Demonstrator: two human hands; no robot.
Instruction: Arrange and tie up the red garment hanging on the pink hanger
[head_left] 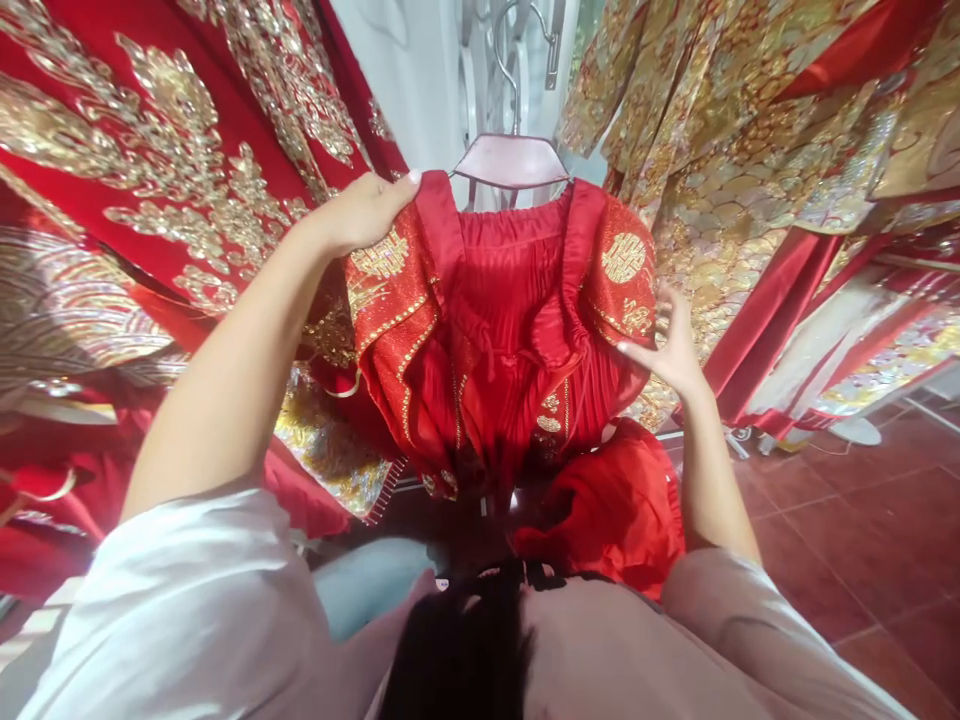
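Observation:
A red garment (pixel 495 330) with gold embroidery and a pleated red lining hangs in front of me on a pale pink hanger (pixel 511 160) with a metal hook. My left hand (pixel 367 210) grips the garment's upper left shoulder edge, fingers closed over the cloth. Lower down on the right, my right hand (pixel 670 345) presses against the garment's embroidered right side, with its fingers spread.
Other red and gold embroidered robes (pixel 150 180) hang close on the left, and gold-patterned ones (pixel 750 150) on the right. A white wall lies behind the hanger. Red floor tiles (pixel 847 520) show at the lower right.

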